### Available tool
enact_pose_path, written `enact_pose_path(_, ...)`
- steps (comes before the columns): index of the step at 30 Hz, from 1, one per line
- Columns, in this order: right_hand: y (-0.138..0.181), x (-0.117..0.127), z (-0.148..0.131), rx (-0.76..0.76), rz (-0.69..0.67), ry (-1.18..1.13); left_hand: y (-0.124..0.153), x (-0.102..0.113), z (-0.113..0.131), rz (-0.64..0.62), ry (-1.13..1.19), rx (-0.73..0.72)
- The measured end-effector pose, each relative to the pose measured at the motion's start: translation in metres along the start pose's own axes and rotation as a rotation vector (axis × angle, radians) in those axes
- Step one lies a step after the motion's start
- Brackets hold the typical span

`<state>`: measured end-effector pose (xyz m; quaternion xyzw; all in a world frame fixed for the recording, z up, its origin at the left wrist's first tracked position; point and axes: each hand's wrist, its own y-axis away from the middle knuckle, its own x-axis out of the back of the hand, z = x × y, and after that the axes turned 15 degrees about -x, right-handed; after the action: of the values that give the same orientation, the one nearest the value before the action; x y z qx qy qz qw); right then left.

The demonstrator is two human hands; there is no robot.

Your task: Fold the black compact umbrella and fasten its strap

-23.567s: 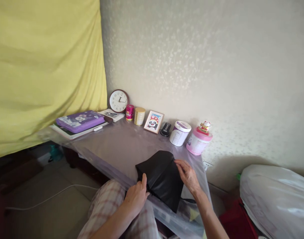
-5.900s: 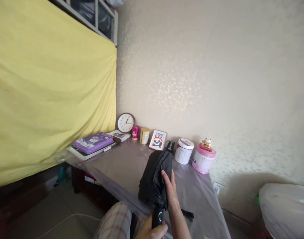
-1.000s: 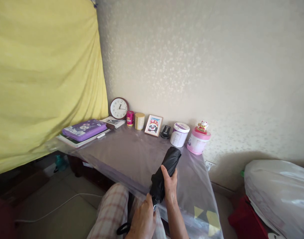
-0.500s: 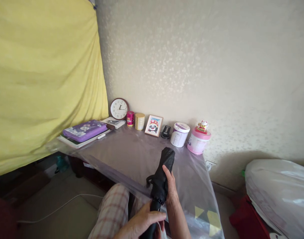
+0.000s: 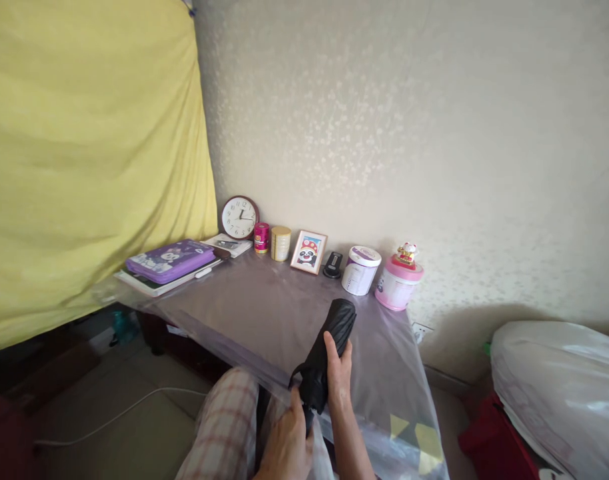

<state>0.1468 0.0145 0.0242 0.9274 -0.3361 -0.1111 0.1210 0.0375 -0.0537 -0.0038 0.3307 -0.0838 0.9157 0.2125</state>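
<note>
I hold a folded black umbrella [image 5: 329, 347] slanted over the near edge of the table [image 5: 254, 313], its tip pointing toward the back right. My right hand [image 5: 338, 377] is wrapped round the rolled canopy at its middle. My left hand [image 5: 288, 448] is closed on the handle end at the bottom of the view, over my lap in plaid trousers [image 5: 224, 433]. A small loop of strap sticks out at the canopy's lower left.
Along the wall stand a clock [image 5: 240, 217], two small tins [image 5: 261, 238], a framed panda picture [image 5: 309, 252], a white tub [image 5: 361, 270] and a pink tub [image 5: 398, 283]. A purple case [image 5: 170, 261] lies on books at the left. A white bag [image 5: 559, 393] sits right.
Over the last second the umbrella tilted slightly and its tip swung a little left, then back right. My left hand shifted along the handle end. My right hand kept its hold.
</note>
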Motion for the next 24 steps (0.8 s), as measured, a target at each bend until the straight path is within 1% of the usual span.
enact_pose_path(2,-0.001,0.002,0.001,-0.034,0.006,0.0,0.002,0.003,-0.002,-0.032,-0.057,-0.029)
enact_pose_path(4,-0.001,0.004,0.0,-0.073,-0.02,-0.024,0.003,0.01,-0.002,-0.059,0.022,-0.068)
enact_pose_path(6,-0.001,0.006,-0.001,-0.097,-0.049,-0.042,0.001,0.022,-0.002,-0.083,0.227,-0.119)
enact_pose_path(8,0.001,0.006,-0.002,-0.096,-0.067,-0.038,-0.005,0.036,-0.002,-0.094,0.528,-0.181)
enact_pose_path(10,0.004,0.006,-0.002,-0.079,-0.082,-0.02,-0.014,0.047,-0.001,-0.03,0.726,-0.175)
enact_pose_path(12,0.007,0.004,-0.001,-0.057,-0.103,0.001,-0.025,0.054,0.001,0.072,0.834,-0.13)
enact_pose_path(15,0.01,0.002,0.001,-0.04,-0.138,0.042,-0.038,0.057,0.005,0.267,0.854,-0.068)
enact_pose_path(17,0.011,0.001,0.003,-0.027,-0.148,0.063,-0.042,0.059,0.009,0.337,0.849,-0.062)
enact_pose_path(19,0.012,0.0,0.003,-0.014,-0.153,0.079,-0.043,0.063,0.012,0.34,0.861,-0.079)
enact_pose_path(22,0.012,-0.001,0.004,-0.009,-0.166,0.089,-0.043,0.067,0.015,0.282,0.927,-0.124)
enact_pose_path(24,0.012,-0.001,0.004,-0.017,-0.168,0.091,-0.044,0.067,0.013,0.304,0.949,-0.132)
